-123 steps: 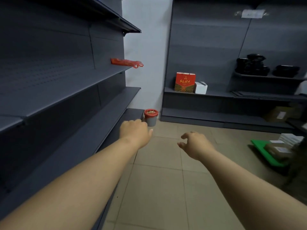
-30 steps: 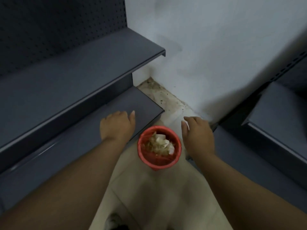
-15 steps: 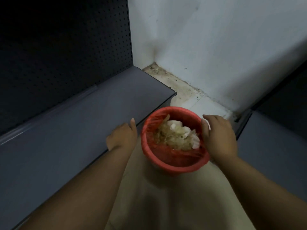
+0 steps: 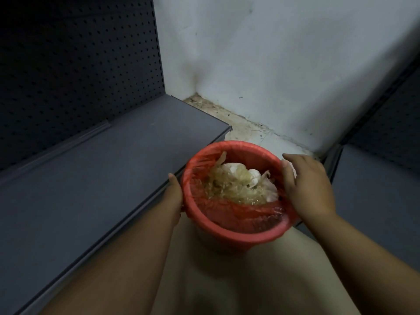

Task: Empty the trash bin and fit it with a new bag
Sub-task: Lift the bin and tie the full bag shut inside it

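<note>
Head view: our left hand [image 4: 174,194] and right hand [image 4: 306,185] lie open against the bin [image 4: 236,233] rim, gripping nothing, we judge to free the red bag [image 4: 227,206].

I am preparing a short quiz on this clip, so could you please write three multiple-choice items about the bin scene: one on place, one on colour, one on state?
1. Where does the trash bin stand?
A. On the floor in a corner, between two dark shelf units
B. On top of a shelf
C. In the middle of an open room

2. What colour is the bag lining the bin?
A. Black
B. Red
C. White

3. What state is the bin in?
A. Empty, with no bag
B. Tipped over on its side
C. Upright, bag still fitted, trash inside

Answers:
1 A, tiled floor shows beneath it, with the left shelf beside it and the white wall behind.
2 B, red film folds over the rim.
3 C, pale scraps fill the bag, with the left hand and right hand at its sides.
</note>
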A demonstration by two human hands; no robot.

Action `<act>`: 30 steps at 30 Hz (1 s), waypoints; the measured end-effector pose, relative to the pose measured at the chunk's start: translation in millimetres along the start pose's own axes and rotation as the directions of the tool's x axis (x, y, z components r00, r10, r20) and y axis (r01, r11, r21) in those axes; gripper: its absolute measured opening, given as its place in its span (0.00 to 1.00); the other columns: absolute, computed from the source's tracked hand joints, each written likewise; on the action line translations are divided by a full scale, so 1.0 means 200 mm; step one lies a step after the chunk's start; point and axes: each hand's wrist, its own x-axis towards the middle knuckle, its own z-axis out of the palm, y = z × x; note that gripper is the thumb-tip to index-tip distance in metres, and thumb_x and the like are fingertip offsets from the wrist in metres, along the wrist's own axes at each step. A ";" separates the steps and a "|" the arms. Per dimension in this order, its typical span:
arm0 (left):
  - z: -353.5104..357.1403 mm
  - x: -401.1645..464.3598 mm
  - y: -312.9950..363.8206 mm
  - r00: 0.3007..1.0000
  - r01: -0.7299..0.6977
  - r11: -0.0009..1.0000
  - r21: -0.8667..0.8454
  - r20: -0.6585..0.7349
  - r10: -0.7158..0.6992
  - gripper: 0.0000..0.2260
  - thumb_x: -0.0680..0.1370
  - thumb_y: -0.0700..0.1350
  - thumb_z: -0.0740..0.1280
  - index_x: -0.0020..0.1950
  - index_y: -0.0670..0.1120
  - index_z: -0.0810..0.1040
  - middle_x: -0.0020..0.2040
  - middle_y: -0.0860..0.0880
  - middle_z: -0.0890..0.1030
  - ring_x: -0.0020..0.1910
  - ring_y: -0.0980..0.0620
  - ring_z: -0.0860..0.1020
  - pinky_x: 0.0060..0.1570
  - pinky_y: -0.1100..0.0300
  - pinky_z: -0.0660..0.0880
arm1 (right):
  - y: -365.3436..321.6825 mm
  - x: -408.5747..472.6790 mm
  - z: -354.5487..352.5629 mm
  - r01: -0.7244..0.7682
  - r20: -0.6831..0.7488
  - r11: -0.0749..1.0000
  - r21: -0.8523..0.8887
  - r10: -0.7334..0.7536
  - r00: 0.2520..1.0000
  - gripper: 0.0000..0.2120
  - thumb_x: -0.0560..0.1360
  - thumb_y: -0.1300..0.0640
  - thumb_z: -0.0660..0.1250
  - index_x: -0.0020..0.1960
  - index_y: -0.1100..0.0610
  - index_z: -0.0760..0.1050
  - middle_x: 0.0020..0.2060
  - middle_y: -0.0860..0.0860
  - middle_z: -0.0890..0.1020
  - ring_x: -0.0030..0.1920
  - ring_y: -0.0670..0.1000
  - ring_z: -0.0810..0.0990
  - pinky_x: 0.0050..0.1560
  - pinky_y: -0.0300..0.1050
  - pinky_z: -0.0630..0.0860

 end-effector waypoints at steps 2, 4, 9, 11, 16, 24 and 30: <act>0.00 0.01 0.00 1.000 -0.009 1.000 -0.017 0.024 0.010 0.37 0.76 0.67 0.40 0.65 0.44 0.74 0.61 0.44 0.79 0.62 0.40 0.74 0.62 0.48 0.70 | 0.02 0.00 0.00 -0.005 -0.022 1.000 0.001 0.005 1.000 0.18 0.80 0.51 0.56 0.62 0.58 0.76 0.58 0.57 0.80 0.61 0.59 0.73 0.62 0.51 0.68; -0.01 0.02 0.00 1.000 0.009 1.000 0.021 0.019 -0.009 0.36 0.76 0.67 0.41 0.66 0.44 0.73 0.62 0.44 0.77 0.64 0.41 0.72 0.57 0.50 0.71 | 0.03 -0.01 0.00 -0.033 -0.022 0.999 0.016 0.033 0.999 0.17 0.80 0.51 0.56 0.63 0.58 0.76 0.59 0.57 0.79 0.62 0.59 0.72 0.62 0.52 0.68; -0.02 0.04 -0.06 0.907 0.222 0.972 -0.076 0.382 -0.178 0.43 0.66 0.77 0.45 0.62 0.49 0.77 0.63 0.42 0.78 0.62 0.36 0.74 0.63 0.35 0.67 | 0.03 -0.05 -0.01 -0.064 0.007 0.997 0.032 0.063 0.998 0.19 0.80 0.50 0.55 0.64 0.57 0.75 0.59 0.56 0.79 0.63 0.57 0.72 0.62 0.52 0.68; -0.01 0.04 -0.07 0.885 0.226 0.968 -0.106 0.437 -0.158 0.43 0.66 0.77 0.46 0.61 0.49 0.79 0.59 0.40 0.80 0.59 0.36 0.76 0.58 0.35 0.71 | 0.04 -0.05 0.00 -0.055 -0.003 0.998 0.035 0.055 0.998 0.19 0.80 0.50 0.55 0.64 0.57 0.75 0.59 0.56 0.79 0.62 0.57 0.72 0.61 0.51 0.68; -0.01 0.11 -0.08 0.917 0.139 0.970 -0.200 0.395 -0.050 0.37 0.73 0.72 0.48 0.60 0.47 0.79 0.59 0.40 0.81 0.58 0.37 0.77 0.57 0.38 0.74 | 0.09 -0.06 0.01 -0.049 -0.024 0.998 0.045 0.050 0.998 0.18 0.80 0.52 0.56 0.62 0.58 0.76 0.56 0.58 0.80 0.60 0.59 0.74 0.60 0.51 0.68; -0.05 0.30 -0.09 0.998 -0.058 0.927 -0.372 -0.025 0.053 0.37 0.61 0.71 0.61 0.57 0.45 0.80 0.57 0.43 0.82 0.55 0.39 0.79 0.54 0.41 0.76 | 0.18 -0.02 0.01 -0.079 -0.043 0.995 0.061 0.082 0.996 0.18 0.80 0.51 0.55 0.60 0.58 0.77 0.56 0.57 0.80 0.60 0.59 0.74 0.60 0.51 0.69; 0.02 -0.13 0.16 0.753 -0.539 0.841 -0.058 -0.482 0.449 0.13 0.76 0.45 0.65 0.50 0.35 0.80 0.46 0.38 0.82 0.47 0.44 0.79 0.55 0.46 0.77 | 0.31 0.08 0.03 -0.203 -0.008 0.969 0.139 0.206 0.978 0.16 0.80 0.54 0.56 0.59 0.60 0.78 0.56 0.59 0.81 0.57 0.59 0.76 0.54 0.46 0.70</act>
